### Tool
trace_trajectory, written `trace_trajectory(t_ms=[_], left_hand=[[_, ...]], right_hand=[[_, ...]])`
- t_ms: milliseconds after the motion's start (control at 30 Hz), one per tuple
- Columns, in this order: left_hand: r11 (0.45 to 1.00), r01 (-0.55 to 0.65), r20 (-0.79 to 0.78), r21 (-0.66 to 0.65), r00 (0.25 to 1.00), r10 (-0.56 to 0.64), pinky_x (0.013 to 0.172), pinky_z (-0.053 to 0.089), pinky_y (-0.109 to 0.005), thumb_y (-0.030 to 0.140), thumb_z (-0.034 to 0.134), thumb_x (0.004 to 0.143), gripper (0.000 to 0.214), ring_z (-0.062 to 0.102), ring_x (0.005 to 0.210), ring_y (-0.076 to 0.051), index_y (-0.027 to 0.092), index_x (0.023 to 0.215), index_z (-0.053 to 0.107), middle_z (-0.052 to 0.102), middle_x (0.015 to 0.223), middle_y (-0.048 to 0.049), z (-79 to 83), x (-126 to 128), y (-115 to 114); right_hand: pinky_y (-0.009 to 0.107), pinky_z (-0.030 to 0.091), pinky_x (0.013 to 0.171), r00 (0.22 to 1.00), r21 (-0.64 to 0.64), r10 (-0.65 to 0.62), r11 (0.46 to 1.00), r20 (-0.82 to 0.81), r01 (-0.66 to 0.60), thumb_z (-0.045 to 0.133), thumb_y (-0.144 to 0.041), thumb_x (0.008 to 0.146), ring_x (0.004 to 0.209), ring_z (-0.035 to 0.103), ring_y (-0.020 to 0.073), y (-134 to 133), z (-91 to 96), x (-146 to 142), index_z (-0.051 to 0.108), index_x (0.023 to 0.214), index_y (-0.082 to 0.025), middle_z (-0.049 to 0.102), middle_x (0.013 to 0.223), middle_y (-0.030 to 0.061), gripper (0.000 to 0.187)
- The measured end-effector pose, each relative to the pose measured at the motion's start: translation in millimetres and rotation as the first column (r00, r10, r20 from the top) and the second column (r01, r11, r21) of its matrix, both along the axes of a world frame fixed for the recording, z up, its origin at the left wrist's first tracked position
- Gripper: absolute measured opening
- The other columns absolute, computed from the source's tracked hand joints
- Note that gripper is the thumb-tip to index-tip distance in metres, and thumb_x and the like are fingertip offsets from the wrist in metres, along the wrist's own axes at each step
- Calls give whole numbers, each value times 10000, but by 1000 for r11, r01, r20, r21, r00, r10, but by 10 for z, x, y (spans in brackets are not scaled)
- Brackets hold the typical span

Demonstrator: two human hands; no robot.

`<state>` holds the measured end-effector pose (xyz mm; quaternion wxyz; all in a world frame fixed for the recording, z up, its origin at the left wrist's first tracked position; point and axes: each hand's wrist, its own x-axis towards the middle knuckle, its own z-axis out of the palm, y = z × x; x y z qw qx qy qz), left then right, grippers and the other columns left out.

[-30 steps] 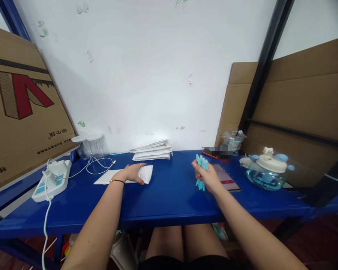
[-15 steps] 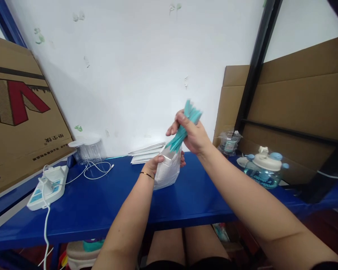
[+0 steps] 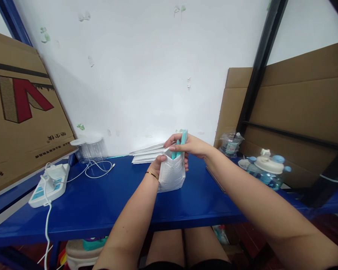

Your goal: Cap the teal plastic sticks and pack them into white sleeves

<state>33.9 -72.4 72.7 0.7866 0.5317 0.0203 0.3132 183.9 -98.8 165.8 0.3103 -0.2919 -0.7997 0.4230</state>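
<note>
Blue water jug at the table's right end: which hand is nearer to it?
Right. The right hand, holding teal sticks in the white bag, is left of the water jug; the left hand grips the bag farther left.

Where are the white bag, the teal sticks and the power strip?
white bag (image 3: 173, 176): head view, on its front side.
teal sticks (image 3: 183, 137): head view, on the ends above the bag.
power strip (image 3: 51, 180): head view, on its top face.

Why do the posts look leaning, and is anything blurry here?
Head view: the wide lens tilts the black post and bows the edge of the blue table; the white bag in the left hand and the teal sticks in the right hand show little blur; the white wall is bright, greyer beside the cardboard.
</note>
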Motion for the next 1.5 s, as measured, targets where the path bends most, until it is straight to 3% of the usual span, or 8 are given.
trace_trajectory(t_ms=[333,533,633,833,933,1100,1300,1500], left_hand=[[998,-54,-10,33,998,55,933,379,-472,559,689,478,868,527,1078,-355,93,1187,506,614,1083,-170,18,-135,42],[927,-355,-199,123,906,373,923,400,-406,368,791,541,682,562,1052,-296,136,1134,546,649,1062,-128,-283,-365,164],[890,-445,-241,103,857,457,887,428,-365,332,723,673,505,613,946,-232,137,1108,555,669,1006,-114,-387,-351,170],[975,-224,-235,-16,948,214,571,498,-256,414,706,674,525,600,546,-128,146,1096,545,650,720,-35,-374,-331,116],[995,-82,-251,-62,966,64,453,469,-226,449,669,700,505,560,459,-110,152,1090,549,616,668,-16,-342,-245,60],[967,-119,-425,-224,905,14,633,523,-305,411,576,785,379,648,706,-199,99,999,594,663,816,-115,-434,-143,94],[836,-488,-450,-251,823,346,680,496,-277,432,577,774,352,636,823,-179,155,990,578,640,923,-82,-628,-280,328],[705,-660,-476,-258,722,502,549,424,-186,373,664,699,357,618,739,-124,162,971,572,619,956,-60,-669,-310,439]], right_hand=[[217,436,525,988,142,-147,978,-39,151,646,-349,709,684,560,122,87,11,97,647,940,-170,640,893,48,293],[286,442,658,887,398,-452,800,-93,450,630,-348,718,730,564,163,256,-107,195,691,818,-165,661,769,30,218],[300,446,672,896,436,-432,790,-101,430,610,-387,742,743,570,172,235,-134,223,696,874,-164,665,793,42,273],[387,426,867,995,569,-54,822,88,-6,733,-440,604,1034,534,235,-78,-77,330,683,992,-240,613,1089,76,440],[386,431,872,977,470,30,873,211,-128,694,-426,660,1025,554,237,-143,-137,394,678,1013,-235,648,1034,69,402],[315,485,673,958,197,-224,962,181,188,566,-458,768,747,618,204,172,-404,767,679,936,-136,682,823,54,380],[305,488,599,795,-105,-607,790,-2,604,598,-389,753,713,627,216,919,-891,1455,634,1014,-124,687,885,132,373],[365,443,763,435,213,-811,540,391,815,535,-310,784,915,601,296,1508,-1332,1370,632,995,-33,640,1004,228,362]])
